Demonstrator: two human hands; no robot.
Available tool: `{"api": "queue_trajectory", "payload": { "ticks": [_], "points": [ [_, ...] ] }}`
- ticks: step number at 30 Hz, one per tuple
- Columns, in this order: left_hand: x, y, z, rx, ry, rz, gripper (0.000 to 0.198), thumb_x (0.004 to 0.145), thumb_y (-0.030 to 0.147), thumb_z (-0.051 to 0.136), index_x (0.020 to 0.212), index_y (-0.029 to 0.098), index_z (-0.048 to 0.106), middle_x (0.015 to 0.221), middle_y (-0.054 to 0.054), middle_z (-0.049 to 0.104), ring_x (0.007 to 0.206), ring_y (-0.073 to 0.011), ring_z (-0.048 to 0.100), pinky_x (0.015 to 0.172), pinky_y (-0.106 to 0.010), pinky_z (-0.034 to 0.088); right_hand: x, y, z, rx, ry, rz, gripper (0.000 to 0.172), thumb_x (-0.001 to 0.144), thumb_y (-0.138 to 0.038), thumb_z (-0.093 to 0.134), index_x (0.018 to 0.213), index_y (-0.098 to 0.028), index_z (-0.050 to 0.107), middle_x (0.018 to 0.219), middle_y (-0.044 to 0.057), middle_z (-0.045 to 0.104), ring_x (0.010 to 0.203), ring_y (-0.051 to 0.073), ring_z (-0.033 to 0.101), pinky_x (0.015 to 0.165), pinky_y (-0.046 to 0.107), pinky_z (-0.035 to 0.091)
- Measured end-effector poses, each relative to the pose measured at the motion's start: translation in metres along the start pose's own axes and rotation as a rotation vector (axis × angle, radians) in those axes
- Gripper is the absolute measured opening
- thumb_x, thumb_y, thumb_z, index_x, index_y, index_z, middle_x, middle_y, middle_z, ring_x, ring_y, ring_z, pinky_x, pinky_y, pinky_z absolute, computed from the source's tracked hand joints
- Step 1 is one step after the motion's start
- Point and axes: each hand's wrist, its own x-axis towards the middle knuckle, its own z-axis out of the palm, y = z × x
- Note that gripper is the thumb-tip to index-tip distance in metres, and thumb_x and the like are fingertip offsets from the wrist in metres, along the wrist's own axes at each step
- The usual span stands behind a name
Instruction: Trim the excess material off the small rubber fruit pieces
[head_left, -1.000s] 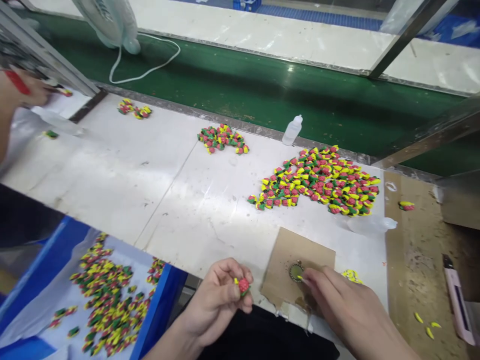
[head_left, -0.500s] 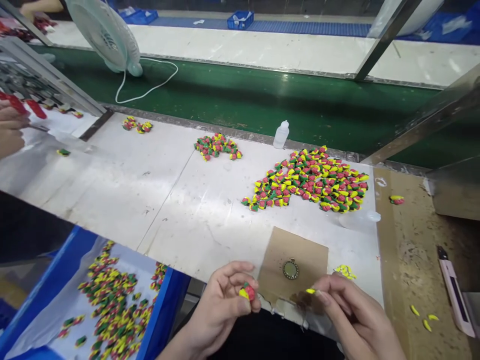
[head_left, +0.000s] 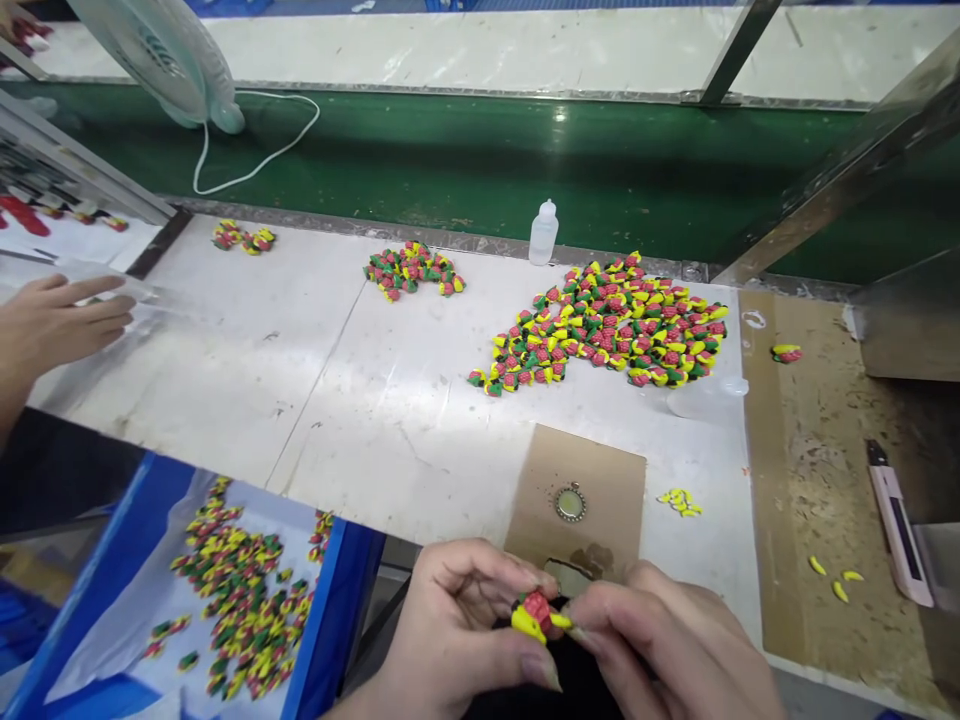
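Both hands meet low at the near edge of the white table (head_left: 360,400), closed in on one tiny piece.

Out across the table spreads the big heap (head_left: 607,325) of red, green and yellow pieces. Near left, the blue bin (head_left: 326,610) holds a scatter of the same pieces on its white liner. The left hand (head_left: 457,630) curls palm-in, thumb and fingers pinching the small red-and-yellow piece (head_left: 534,612) just in front of the cardboard sheet (head_left: 600,470). The right hand (head_left: 675,650) comes in from the other side, fingertips pressed together on what looks like a yellow sliver (head_left: 559,622) touching that piece; it's too small to be sure. A round metal dish (head_left: 571,502) sits on the cardboard.
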Motion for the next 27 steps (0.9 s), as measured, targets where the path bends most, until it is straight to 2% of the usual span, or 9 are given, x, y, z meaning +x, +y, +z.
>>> {"api": "queue_trajectory", "payload": {
  "ticks": [4,10,18,22,27],
  "points": [
    [-0.002,0.003,0.001,-0.023,-0.028,-0.094,0.036,0.064,0.012,0.103,0.092,0.025,0.085,0.095,-0.003,0.089,0.082,-0.0192,0.085,0.078,-0.027,0.068,0.000,0.002,0.004,-0.018,0.002,0.017,0.028,0.114,-0.029,0.046,0.097,-0.027,0.068,0.065,-0.003,0.065,0.050,0.013,0.065,0.050,0.024,0.049],
    [-0.002,-0.002,-0.003,-0.066,-0.071,-0.101,0.038,0.067,0.007,0.100,0.095,0.028,0.086,0.097,0.000,0.089,0.086,-0.0168,0.085,0.081,-0.024,0.067,-0.001,-0.001,0.005,-0.033,0.025,0.005,0.031,0.116,-0.031,0.043,0.096,-0.028,0.066,0.063,-0.004,0.063,0.050,0.013,0.063,0.051,0.025,0.047],
    [0.001,0.000,0.002,-0.077,-0.090,-0.082,0.039,0.070,0.004,0.098,0.096,0.030,0.087,0.098,0.002,0.090,0.088,-0.0127,0.084,0.081,-0.017,0.065,-0.003,0.001,0.005,-0.034,0.016,-0.017,0.029,0.116,-0.028,0.043,0.096,-0.025,0.063,0.066,-0.004,0.064,0.051,0.012,0.062,0.053,0.024,0.047],
    [0.004,0.002,0.004,-0.002,-0.082,0.003,0.040,0.067,0.003,0.099,0.094,0.031,0.088,0.097,0.001,0.090,0.086,-0.0141,0.084,0.079,-0.018,0.066,-0.003,0.002,0.003,-0.029,-0.002,0.011,0.027,0.116,-0.029,0.042,0.097,-0.027,0.062,0.067,-0.004,0.062,0.052,0.012,0.062,0.054,0.025,0.046],
    [0.009,0.009,0.006,0.277,-0.025,0.217,0.048,0.056,-0.003,0.100,0.089,0.031,0.090,0.087,-0.002,0.090,0.083,-0.0191,0.086,0.075,-0.018,0.067,0.000,0.004,-0.003,0.004,-0.083,-0.002,0.026,0.117,-0.031,0.039,0.100,-0.027,0.059,0.069,-0.005,0.064,0.056,0.011,0.065,0.053,0.022,0.046]
  ]
}}
